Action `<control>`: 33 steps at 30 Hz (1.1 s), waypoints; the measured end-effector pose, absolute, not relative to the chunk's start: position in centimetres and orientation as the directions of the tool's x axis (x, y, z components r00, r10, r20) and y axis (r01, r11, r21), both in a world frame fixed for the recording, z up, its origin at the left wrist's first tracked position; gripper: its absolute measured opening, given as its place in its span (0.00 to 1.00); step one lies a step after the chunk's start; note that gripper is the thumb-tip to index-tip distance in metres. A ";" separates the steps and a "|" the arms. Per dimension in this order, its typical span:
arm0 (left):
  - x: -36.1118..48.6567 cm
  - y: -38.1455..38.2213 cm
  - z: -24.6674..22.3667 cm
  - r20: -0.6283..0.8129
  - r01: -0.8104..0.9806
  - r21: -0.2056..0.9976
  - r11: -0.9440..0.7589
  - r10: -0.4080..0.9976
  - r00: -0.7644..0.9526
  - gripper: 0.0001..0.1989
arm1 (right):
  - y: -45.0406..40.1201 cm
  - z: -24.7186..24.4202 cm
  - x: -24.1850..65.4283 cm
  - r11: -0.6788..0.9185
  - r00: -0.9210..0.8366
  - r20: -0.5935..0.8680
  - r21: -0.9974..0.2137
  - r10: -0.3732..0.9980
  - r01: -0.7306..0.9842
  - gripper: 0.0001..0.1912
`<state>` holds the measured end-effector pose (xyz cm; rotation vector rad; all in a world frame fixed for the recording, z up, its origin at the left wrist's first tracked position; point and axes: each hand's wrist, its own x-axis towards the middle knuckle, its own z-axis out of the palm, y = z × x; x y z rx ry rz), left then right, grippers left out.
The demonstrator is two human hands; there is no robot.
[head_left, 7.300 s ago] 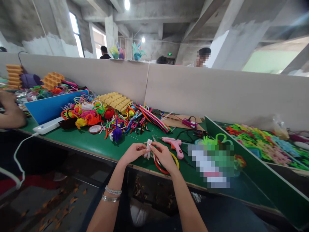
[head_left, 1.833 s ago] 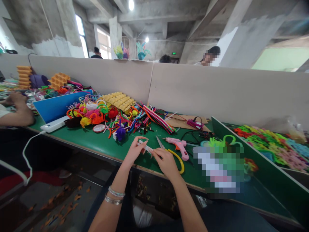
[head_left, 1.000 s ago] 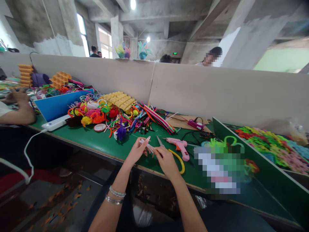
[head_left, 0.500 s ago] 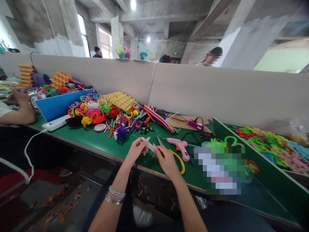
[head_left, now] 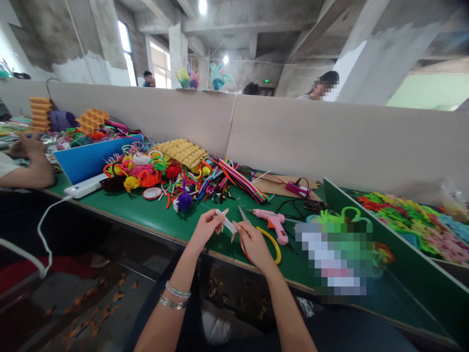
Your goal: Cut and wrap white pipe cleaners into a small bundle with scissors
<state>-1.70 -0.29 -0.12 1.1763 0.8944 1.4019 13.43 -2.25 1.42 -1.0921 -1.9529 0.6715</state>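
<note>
Between my two hands, just above the table's front edge, are short white pipe cleaners (head_left: 229, 224), apparently bundled or folded side by side. My left hand (head_left: 208, 227) pinches their left end between thumb and fingers. At the right end, my right hand (head_left: 252, 240) is closed on them with its fingertips. Beneath and beside my right hand lie scissors with yellow handles (head_left: 275, 247), their blade pointing away from me. A pink glue gun (head_left: 273, 222) rests on its side just right of the scissors.
Left of my hands is a heap of coloured pipe-cleaner pieces (head_left: 150, 171) with a yellow egg-crate tray (head_left: 183, 152). A white power strip (head_left: 86, 187) lies near a blue divider (head_left: 97, 157). A green divider (head_left: 366, 222) stands right. A co-worker's arm (head_left: 34, 164) is far left.
My right hand has shifted slightly right and down along the white pipe cleaners, so more of them shows between my hands. My left hand stays nearly still.
</note>
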 end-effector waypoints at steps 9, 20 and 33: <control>-1.9 -0.4 0.1 0.198 -0.214 0.958 -0.192 0.980 0.007 0.15 | -2.6 1.6 13.3 0.491 -0.340 0.366 -0.746 0.866 0.450 0.16; -2.0 -0.2 -0.2 0.227 -0.147 0.964 -0.224 0.974 0.006 0.16 | -2.2 1.1 13.3 0.499 -0.329 0.380 -0.723 0.865 0.477 0.13; -2.2 -0.3 0.0 0.229 -0.165 0.961 -0.220 0.973 0.039 0.15 | -2.3 1.1 13.4 0.495 -0.326 0.376 -0.715 0.867 0.493 0.14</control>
